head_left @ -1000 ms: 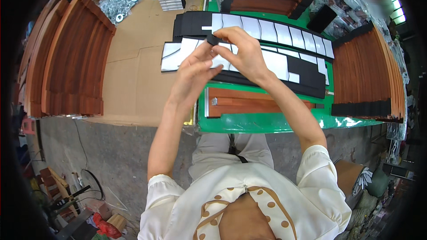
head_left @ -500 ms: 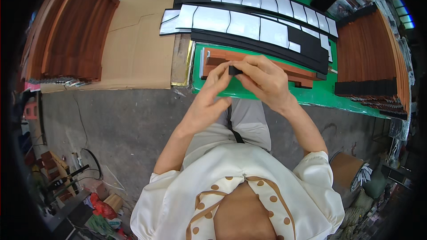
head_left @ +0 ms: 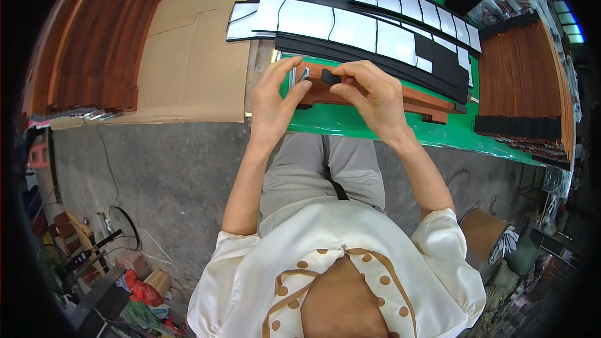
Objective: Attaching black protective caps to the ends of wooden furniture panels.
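My right hand point(head_left: 377, 97) pinches a small black piece point(head_left: 330, 77), like an end cap, between thumb and fingertips. It is held just above a reddish-brown grooved strip point(head_left: 407, 101) with silvery metal at its left end. At that end is my left hand point(head_left: 273, 100), thumb and fingers apart, with the metal edge point(head_left: 305, 74) showing in the gap. Whether the left fingers touch the strip I cannot tell. The strip lies along the near side of a green work surface point(head_left: 332, 124), partly hidden by my hands.
Black panels with white faces point(head_left: 354, 28) lie stacked beyond the strip. Reddish-brown slats stand piled at the left point(head_left: 100, 44) and, with black ends, at the right point(head_left: 523, 75). Cardboard point(head_left: 194, 69) covers the left of the table. A brown drum point(head_left: 482, 235) stands on the floor.
My left hand has let go of the small black piece and moved left to the strip's end, its fingers spreading. My right hand keeps the piece, now slightly farther forward.
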Demonstrator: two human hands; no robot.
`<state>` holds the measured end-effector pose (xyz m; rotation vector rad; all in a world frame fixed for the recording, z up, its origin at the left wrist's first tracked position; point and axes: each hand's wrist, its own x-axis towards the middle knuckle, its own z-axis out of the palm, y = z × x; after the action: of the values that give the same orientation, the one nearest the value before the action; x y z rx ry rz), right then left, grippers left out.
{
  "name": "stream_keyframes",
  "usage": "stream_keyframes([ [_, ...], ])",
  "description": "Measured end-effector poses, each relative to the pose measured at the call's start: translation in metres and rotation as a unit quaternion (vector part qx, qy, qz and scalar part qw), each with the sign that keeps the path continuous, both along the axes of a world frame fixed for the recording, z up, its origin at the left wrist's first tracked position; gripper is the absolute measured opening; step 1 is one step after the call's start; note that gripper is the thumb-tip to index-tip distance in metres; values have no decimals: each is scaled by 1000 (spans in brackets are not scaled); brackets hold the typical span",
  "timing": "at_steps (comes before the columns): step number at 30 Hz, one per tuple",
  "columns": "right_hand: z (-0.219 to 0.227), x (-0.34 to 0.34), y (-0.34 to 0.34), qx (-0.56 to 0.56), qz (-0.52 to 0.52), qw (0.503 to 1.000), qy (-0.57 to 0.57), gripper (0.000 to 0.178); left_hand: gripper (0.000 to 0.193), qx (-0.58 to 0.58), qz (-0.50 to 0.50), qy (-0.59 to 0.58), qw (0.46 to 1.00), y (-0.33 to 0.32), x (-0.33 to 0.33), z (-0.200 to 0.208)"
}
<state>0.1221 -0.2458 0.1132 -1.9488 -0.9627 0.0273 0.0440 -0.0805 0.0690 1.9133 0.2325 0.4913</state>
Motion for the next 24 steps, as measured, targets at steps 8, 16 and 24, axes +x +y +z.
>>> stream_keyframes([
  [8,-9,6,11,-8,-5,1000,-29,21,23,-47,-36,-31,998,4,11,-5],
  [16,-12,5,15,-7,-33,999,-36,22,23,-58,-58,-42,996,7,10,-9],
  [24,-14,6,16,-5,-21,998,-57,21,24,-42,-50,-61,996,5,12,-13],
])
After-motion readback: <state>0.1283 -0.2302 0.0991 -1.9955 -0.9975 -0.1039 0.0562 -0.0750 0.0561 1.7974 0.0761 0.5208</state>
